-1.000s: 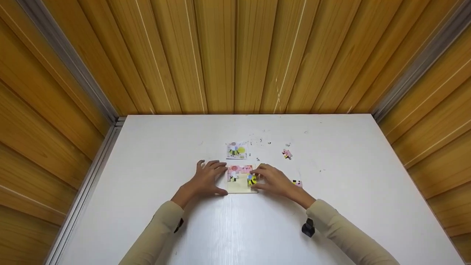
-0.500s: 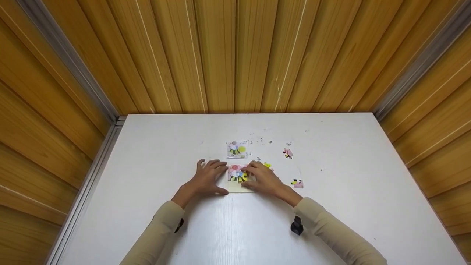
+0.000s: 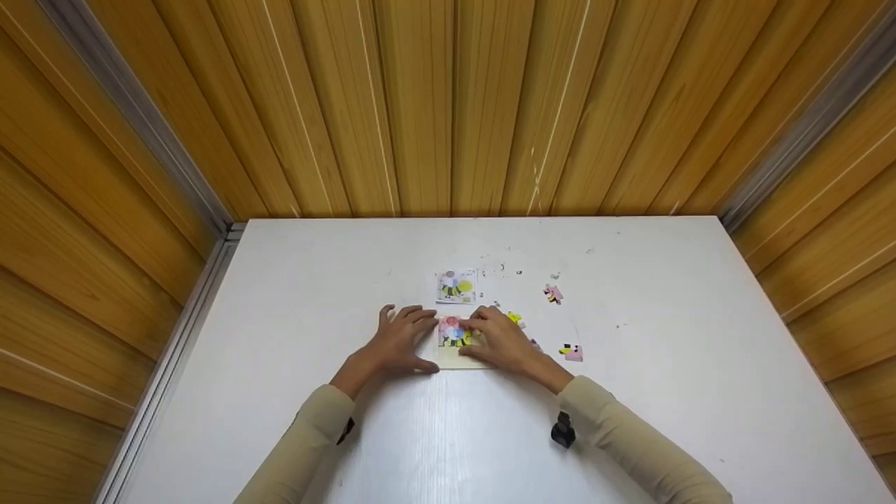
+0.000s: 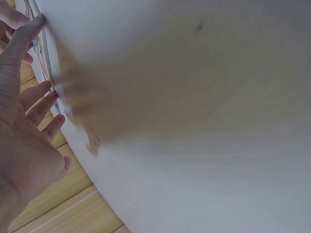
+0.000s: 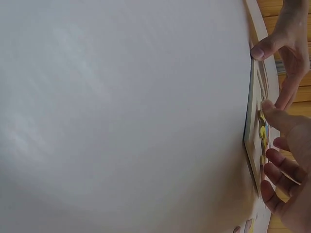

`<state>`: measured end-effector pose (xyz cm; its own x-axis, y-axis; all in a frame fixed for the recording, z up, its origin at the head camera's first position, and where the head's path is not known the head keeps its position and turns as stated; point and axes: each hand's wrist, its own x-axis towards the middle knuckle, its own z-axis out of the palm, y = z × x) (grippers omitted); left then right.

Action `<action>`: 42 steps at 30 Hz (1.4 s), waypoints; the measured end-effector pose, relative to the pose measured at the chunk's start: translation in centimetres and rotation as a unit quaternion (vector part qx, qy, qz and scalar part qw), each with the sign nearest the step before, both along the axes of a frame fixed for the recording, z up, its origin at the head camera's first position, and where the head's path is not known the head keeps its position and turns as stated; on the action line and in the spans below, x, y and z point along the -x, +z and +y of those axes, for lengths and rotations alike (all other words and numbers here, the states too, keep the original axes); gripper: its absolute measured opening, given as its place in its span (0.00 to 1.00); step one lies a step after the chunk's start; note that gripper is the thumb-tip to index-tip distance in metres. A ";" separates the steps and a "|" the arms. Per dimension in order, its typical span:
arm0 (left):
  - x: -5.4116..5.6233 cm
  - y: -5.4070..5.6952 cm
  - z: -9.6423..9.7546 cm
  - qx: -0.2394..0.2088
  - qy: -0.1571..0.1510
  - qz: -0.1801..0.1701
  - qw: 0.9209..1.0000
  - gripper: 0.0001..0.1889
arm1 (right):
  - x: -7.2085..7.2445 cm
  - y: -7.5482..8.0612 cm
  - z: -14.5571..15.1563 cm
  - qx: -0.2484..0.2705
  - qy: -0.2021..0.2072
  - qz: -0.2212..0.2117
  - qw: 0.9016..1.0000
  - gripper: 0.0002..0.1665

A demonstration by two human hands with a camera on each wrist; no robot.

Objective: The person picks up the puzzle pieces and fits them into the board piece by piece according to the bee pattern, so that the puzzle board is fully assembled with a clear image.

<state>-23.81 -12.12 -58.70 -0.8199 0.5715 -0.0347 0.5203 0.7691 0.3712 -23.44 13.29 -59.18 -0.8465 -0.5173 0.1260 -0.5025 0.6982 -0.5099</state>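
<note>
A small wooden puzzle board lies on the white table, its upper part covered by bee-picture pieces and its front strip bare. My left hand spreads along the board's left side. Its thumb touches the near corner and its fingertips the far one, as the left wrist view also shows in part. With thumb and forefinger, my right hand pinches a yellow-and-black puzzle piece down on the board. That hand covers the board's right part. In the right wrist view, the right thumb is over the board edge.
Behind the board lies a square bee picture card. Loose puzzle pieces lie to the right: a pink one, a pink-and-yellow one, and a yellow one beside the right hand. Wooden panels stand behind the table.
My right hand has moved left with the puzzle piece, from the board's right edge to beside the placed pieces, and then stayed there. The left hand keeps its place.
</note>
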 end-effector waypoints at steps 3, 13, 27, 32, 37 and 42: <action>0.1 0.1 0.0 0.005 0.001 -0.002 1.000 0.48 | 0.1 -0.1 -0.2 -0.001 -0.006 0.012 1.000 0.31; 0.2 0.0 0.1 0.002 -0.001 -0.005 1.000 0.48 | 0.4 0.3 -0.6 -0.006 -0.020 -0.028 0.999 0.28; -0.1 0.3 0.4 0.005 -0.005 -0.011 1.000 0.48 | 0.1 -0.5 0.0 0.034 -0.034 -0.012 0.999 0.28; -0.1 0.3 0.4 0.000 -0.009 -0.009 1.000 0.48 | 0.3 -0.2 -0.1 0.027 -0.038 -0.021 0.999 0.26; 0.0 0.3 0.2 0.012 -0.009 -0.003 1.000 0.48 | 0.6 0.3 -0.3 0.008 -0.015 -0.018 1.000 0.26; 0.2 0.3 0.2 0.006 -0.010 -0.005 1.000 0.48 | 0.8 0.6 -0.6 0.024 -0.043 -0.048 0.998 0.24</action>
